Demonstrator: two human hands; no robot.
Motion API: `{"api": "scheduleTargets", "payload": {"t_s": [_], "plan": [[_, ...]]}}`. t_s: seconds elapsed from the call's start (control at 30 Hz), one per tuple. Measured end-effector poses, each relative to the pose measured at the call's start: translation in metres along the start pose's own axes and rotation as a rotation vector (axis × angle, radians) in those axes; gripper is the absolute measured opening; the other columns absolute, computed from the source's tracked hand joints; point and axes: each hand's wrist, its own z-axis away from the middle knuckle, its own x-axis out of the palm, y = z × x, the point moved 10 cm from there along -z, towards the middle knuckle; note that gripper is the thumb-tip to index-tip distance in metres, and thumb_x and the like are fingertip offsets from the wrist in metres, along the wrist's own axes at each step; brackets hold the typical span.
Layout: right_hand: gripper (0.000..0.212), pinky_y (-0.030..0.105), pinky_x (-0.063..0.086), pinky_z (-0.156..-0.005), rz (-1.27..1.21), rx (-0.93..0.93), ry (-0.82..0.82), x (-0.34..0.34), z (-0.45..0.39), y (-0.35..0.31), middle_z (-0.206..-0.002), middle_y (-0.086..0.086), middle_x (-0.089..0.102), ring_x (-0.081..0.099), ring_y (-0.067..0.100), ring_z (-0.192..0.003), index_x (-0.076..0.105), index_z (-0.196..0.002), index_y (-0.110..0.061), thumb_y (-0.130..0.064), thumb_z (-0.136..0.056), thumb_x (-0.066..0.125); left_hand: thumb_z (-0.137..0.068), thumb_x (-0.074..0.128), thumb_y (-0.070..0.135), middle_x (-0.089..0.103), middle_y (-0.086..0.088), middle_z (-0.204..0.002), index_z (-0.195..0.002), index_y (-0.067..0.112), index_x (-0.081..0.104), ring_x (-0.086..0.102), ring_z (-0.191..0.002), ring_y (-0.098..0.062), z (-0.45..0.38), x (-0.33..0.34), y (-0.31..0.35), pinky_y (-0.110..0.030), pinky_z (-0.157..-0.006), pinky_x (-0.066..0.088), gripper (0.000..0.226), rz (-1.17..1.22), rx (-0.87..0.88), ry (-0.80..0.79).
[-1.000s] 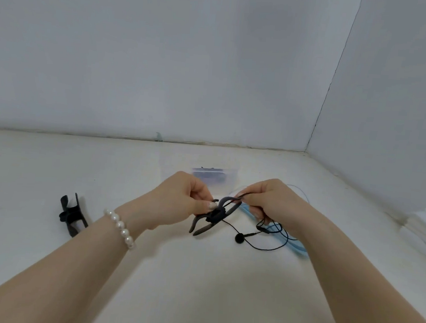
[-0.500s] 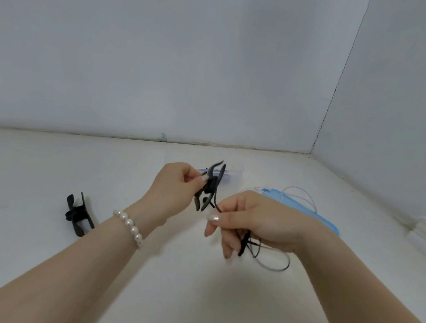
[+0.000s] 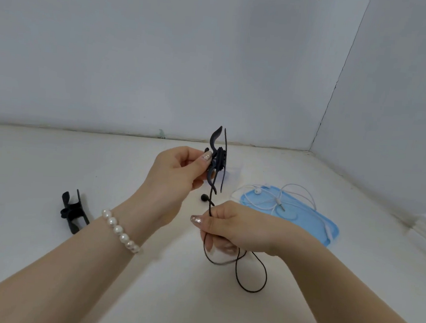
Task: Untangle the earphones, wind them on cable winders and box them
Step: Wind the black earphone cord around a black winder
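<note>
Left hand [image 3: 177,174] pinches black winder [image 3: 218,159] upright above table [image 3: 41,163]; right hand [image 3: 237,229] grips black earphone cable [image 3: 248,279], slack loops below. Risks: loose earbud [image 3: 204,198] snagging, wraps slipping off if tension drops. White earphones [image 3: 275,199] on blue lid [image 3: 304,219], spare winder [image 3: 74,210] left.

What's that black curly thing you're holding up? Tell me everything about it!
It is a black cable winder, looking like soft rubber or plastic, with a narrow middle and curved prongs flaring up and down. It stands upright in the air above the white table. The left hand pinches its middle. The black earphone cable is wrapped round that middle and runs down into the right hand.
</note>
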Motion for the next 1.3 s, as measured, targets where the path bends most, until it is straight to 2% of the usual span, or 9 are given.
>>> {"api": "scheduleTargets", "payload": {"t_s": [0.23, 0.33, 0.47, 0.57, 0.67, 0.8, 1.03, 1.2, 1.3], "plan": [[0.042, 0.023, 0.033, -0.054, -0.031, 0.038, -0.006, -0.015, 0.006, 0.011, -0.048, 0.0, 0.036, 0.034, 0.014, -0.047, 0.057, -0.065, -0.011, -0.036, -0.097, 0.045, -0.093, 0.053, 0.013, 0.066, -0.003, -0.072, -0.085, 0.007, 0.062, 0.057, -0.06, -0.007, -0.002, -0.007, 0.0, -0.024, -0.068, 0.041, 0.013, 0.049, -0.023, 0.027], [0.039, 0.019, 0.034, -0.053, -0.023, 0.052, 0.044, -0.021, 0.004, 0.015, -0.05, 0.001, 0.042, 0.038, 0.013, -0.047, 0.062, -0.069, -0.012, -0.035, -0.097, 0.046, -0.092, 0.051, 0.012, 0.067, 0.0, -0.066, -0.082, 0.005, 0.062, 0.056, -0.063, -0.012, 0.0, 0.004, 0.001, -0.03, -0.076, 0.044, 0.016, 0.132, -0.044, -0.095], [0.036, 0.017, 0.035, -0.051, 0.004, 0.069, 0.267, -0.051, 0.007, 0.02, -0.051, -0.003, 0.052, 0.042, 0.006, -0.045, 0.067, -0.06, -0.021, -0.024, -0.093, 0.053, -0.078, 0.056, 0.02, 0.063, -0.003, -0.066, -0.078, 0.004, 0.061, 0.055, -0.062, -0.015, 0.013, 0.031, 0.001, -0.025, -0.067, 0.048, 0.016, 0.082, -0.063, -0.389], [0.028, 0.011, 0.039, -0.051, -0.101, 0.013, 0.514, -0.089, 0.023, 0.02, -0.055, -0.004, 0.058, 0.049, 0.0, -0.048, 0.071, -0.064, -0.022, -0.008, -0.086, 0.06, -0.075, 0.066, 0.02, 0.064, -0.002, -0.073, -0.071, 0.01, 0.066, 0.051, -0.063, -0.014, 0.016, 0.035, -0.004, -0.024, -0.064, 0.044, 0.011, -0.034, -0.081, -0.467], [0.021, 0.01, 0.043, -0.069, -0.169, -0.037, 0.612, -0.112, 0.037, 0.022, -0.075, -0.003, 0.072, 0.062, -0.001, -0.073, 0.075, -0.073, -0.021, -0.004, -0.081, 0.066, -0.078, 0.066, 0.015, 0.064, 0.001, -0.07, -0.062, 0.016, 0.068, 0.048, -0.062, -0.013, 0.01, 0.026, -0.007, -0.029, -0.068, 0.038, 0.016, -0.142, -0.09, -0.441], [0.021, 0.02, 0.046, -0.09, -0.182, -0.04, 0.528, -0.108, 0.037, 0.022, -0.086, -0.002, 0.075, 0.067, 0.008, -0.094, 0.077, -0.075, -0.02, -0.002, -0.078, 0.067, -0.086, 0.064, 0.007, 0.061, 0.005, -0.056, -0.07, 0.012, 0.063, 0.05, -0.051, -0.004, 0.005, 0.019, -0.009, -0.027, -0.063, 0.033, 0.016, -0.361, -0.048, -0.446], [0.021, 0.034, 0.056, -0.083, -0.309, 0.073, 0.472, -0.094, 0.026, 0.04, -0.082, 0.014, 0.074, 0.07, 0.029, -0.083, 0.073, -0.076, -0.003, 0.011, -0.079, 0.059, -0.069, 0.068, 0.025, 0.063, 0.0, -0.07, -0.069, 0.026, 0.073, 0.051, -0.066, -0.01, 0.018, 0.034, -0.009, -0.029, -0.07, 0.036, 0.006, -0.338, -0.036, -0.629], [0.029, 0.021, 0.053, -0.054, -0.239, 0.178, 0.566, -0.094, 0.025, 0.045, -0.057, 0.009, 0.068, 0.065, 0.014, -0.051, 0.07, -0.065, -0.006, 0.01, -0.081, 0.051, -0.072, 0.063, 0.025, 0.069, -0.006, -0.079, -0.071, 0.028, 0.073, 0.06, -0.075, -0.014, 0.022, 0.041, -0.02, -0.037, -0.08, 0.04, 0.01, -0.42, -0.047, -0.672], [0.022, 0.021, 0.05, -0.05, -0.217, 0.223, 0.605, -0.096, 0.025, 0.048, -0.053, 0.009, 0.065, 0.063, 0.013, -0.044, 0.069, -0.07, 0.0, 0.009, -0.081, 0.051, -0.073, 0.064, 0.023, 0.068, 0.0, -0.074, -0.071, 0.026, 0.072, 0.058, -0.071, -0.01, 0.022, 0.042, -0.02, -0.033, -0.076, 0.038, 0.009, -0.415, -0.053, -0.675]]}}
